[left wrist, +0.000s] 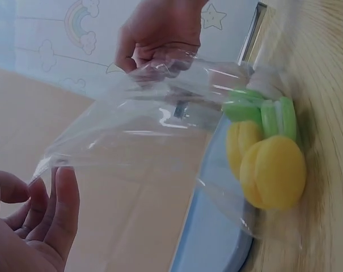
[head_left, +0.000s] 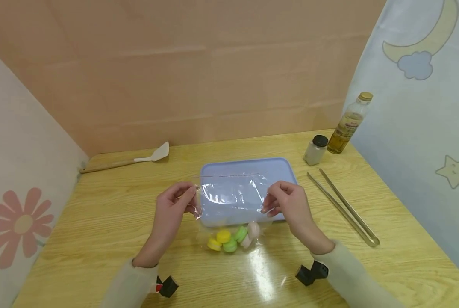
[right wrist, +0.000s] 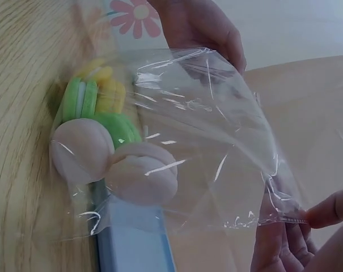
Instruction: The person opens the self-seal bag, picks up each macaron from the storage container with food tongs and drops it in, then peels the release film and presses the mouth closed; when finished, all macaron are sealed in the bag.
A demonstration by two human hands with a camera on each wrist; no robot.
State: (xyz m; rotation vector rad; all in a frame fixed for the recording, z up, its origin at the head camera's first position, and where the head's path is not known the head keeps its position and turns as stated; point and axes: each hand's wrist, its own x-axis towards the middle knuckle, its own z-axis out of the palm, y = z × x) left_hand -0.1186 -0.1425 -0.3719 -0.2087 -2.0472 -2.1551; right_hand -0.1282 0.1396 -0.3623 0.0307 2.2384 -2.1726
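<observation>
A clear plastic bag (head_left: pixel 229 194) hangs between my two hands in front of a blue tray (head_left: pixel 287 171). My left hand (head_left: pixel 174 203) pinches its left edge, and my right hand (head_left: pixel 287 203) pinches the right edge. At the bottom of the bag lie several macarons: a yellow macaron (left wrist: pixel 279 173), a green macaron (right wrist: pixel 79 99) and a pale pinkish macaron (right wrist: pixel 83 150) among them. In both wrist views the bag bulges out between the hands. The macarons sit low, close to the table's surface; whether the bag touches it I cannot tell.
A spatula (head_left: pixel 152 157) with a wooden handle lies at the back left. Metal tongs (head_left: pixel 348 209) rest right of the tray. Behind them stand a black-lidded jar (head_left: pixel 315 152) and a bottle of amber liquid (head_left: pixel 345 130). Cloth walls border the wooden table (head_left: pixel 110 205).
</observation>
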